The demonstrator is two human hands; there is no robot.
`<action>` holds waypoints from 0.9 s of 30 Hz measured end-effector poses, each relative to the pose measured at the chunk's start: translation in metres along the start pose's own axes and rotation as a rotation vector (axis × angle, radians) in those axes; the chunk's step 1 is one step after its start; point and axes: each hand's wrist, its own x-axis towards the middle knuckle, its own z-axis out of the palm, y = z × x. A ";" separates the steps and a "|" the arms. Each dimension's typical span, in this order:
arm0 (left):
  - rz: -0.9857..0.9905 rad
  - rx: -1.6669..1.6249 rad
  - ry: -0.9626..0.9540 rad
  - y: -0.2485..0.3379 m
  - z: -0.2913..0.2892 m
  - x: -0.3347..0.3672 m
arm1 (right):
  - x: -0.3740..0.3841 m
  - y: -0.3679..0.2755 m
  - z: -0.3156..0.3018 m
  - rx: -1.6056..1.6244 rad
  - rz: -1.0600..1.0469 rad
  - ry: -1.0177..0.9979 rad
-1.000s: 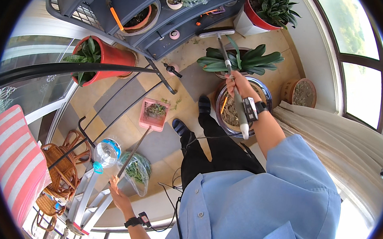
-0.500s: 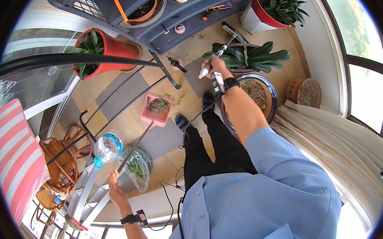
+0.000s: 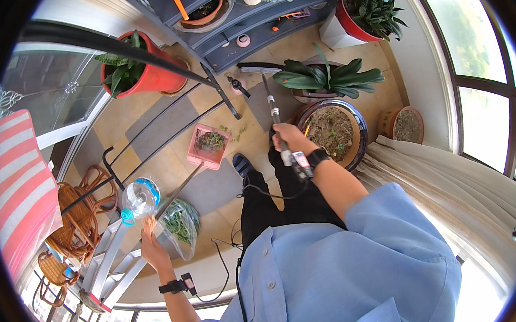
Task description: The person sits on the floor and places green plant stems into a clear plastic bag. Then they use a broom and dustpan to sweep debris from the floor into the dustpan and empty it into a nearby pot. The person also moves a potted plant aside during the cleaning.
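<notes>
My right hand point(image 3: 292, 138) is wrapped round the grey handle of a broom point(image 3: 271, 103). Its wide, dark head rests on the tiled floor near the foot of the shelf rack, left of a broad-leaved potted plant point(image 3: 328, 77). At the lower left, my left hand point(image 3: 153, 246) is closed on the upper end of the long handle of a pink dustpan point(image 3: 196, 157). The dustpan lies on the floor ahead of my feet, with soil and green plant scraps in it. More green scraps lie on the tiles just right of the pan.
A dark metal frame point(image 3: 148, 116) crosses the left side. A large water bottle point(image 3: 140, 198) and a clear bag of greens point(image 3: 180, 221) are by my left hand. A glazed planter point(image 3: 360, 129) stands right of my legs; a grey-blue shelf rack point(image 3: 229, 53) stands ahead.
My right hand has drawn back toward my body. The broom head has swung left and nearer, away from the white-and-red planter. My left hand and the dustpan have hardly moved.
</notes>
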 end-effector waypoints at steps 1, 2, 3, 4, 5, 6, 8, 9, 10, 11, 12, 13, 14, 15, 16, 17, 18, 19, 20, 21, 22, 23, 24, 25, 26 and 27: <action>0.004 -0.019 0.014 -0.001 0.000 0.002 | -0.010 -0.002 -0.006 0.034 0.034 0.061; 0.014 0.002 0.022 -0.001 0.000 0.004 | -0.018 -0.005 -0.011 0.019 0.077 0.046; 0.007 0.009 0.017 -0.002 -0.001 0.005 | -0.019 -0.008 -0.011 0.067 0.162 0.117; 0.019 0.006 0.021 -0.003 -0.001 0.006 | -0.019 -0.012 -0.012 -0.022 0.085 0.075; 0.005 0.016 0.008 -0.004 -0.001 0.007 | -0.015 -0.018 -0.010 -0.118 0.068 0.076; 0.010 0.011 0.015 -0.006 -0.001 0.009 | -0.011 -0.023 -0.009 -0.149 0.041 0.073; 0.022 0.026 0.019 -0.010 -0.001 0.010 | -0.007 -0.032 -0.008 -0.208 0.091 0.033; 0.027 0.038 0.022 -0.011 0.000 0.010 | -0.007 -0.037 -0.008 -0.298 0.089 -0.003; 0.042 0.045 0.027 -0.013 0.000 0.010 | -0.009 -0.039 -0.009 -0.295 0.091 0.001; 0.058 0.052 0.032 -0.015 0.000 0.010 | -0.012 -0.041 -0.012 -0.260 0.080 0.019; 0.079 0.053 0.042 -0.016 0.001 0.010 | -0.014 -0.043 -0.012 -0.239 0.094 0.017; 0.112 0.059 0.055 -0.017 0.002 0.009 | -0.017 -0.045 -0.013 -0.218 0.117 0.046; 0.070 0.056 0.038 -0.017 0.002 0.008 | -0.017 -0.048 -0.013 -0.260 0.093 0.002; 0.043 0.060 0.027 -0.018 0.003 0.008 | -0.014 -0.051 -0.010 -0.298 0.094 -0.023; 0.025 0.047 0.023 -0.018 0.003 0.007 | -0.008 -0.057 -0.006 -0.328 0.081 -0.076; 0.011 0.055 0.019 -0.018 0.004 0.007 | 0.000 -0.063 -0.002 -0.299 0.166 -0.080; 0.008 0.048 0.016 -0.017 0.004 0.007 | 0.007 -0.068 0.002 -0.355 0.173 -0.093; 0.036 0.014 0.036 -0.017 0.004 0.006 | 0.013 -0.074 0.004 -0.412 0.176 -0.107; 0.005 0.047 0.017 -0.017 0.004 0.006 | 0.017 -0.076 0.005 -0.391 0.201 -0.044; 0.005 0.057 0.018 -0.017 0.004 0.005 | 0.019 -0.078 0.004 -0.465 0.201 -0.067; 0.006 0.067 0.019 -0.017 0.004 0.004 | 0.019 -0.078 0.002 -0.535 0.175 -0.069; 0.004 0.066 0.019 -0.017 0.005 0.002 | 0.017 -0.078 -0.001 -0.568 0.146 -0.130; 0.003 0.064 0.020 -0.017 0.005 0.001 | 0.013 -0.075 -0.005 -0.652 0.129 -0.135; 0.004 0.060 0.023 -0.018 0.006 0.000 | 0.007 -0.074 -0.009 -0.725 0.108 -0.115; -0.012 0.045 0.018 -0.019 0.006 -0.001 | 0.002 -0.073 -0.014 -0.731 0.085 -0.129; -0.030 0.031 0.013 -0.019 0.008 -0.002 | -0.004 -0.074 -0.018 -0.728 0.084 -0.137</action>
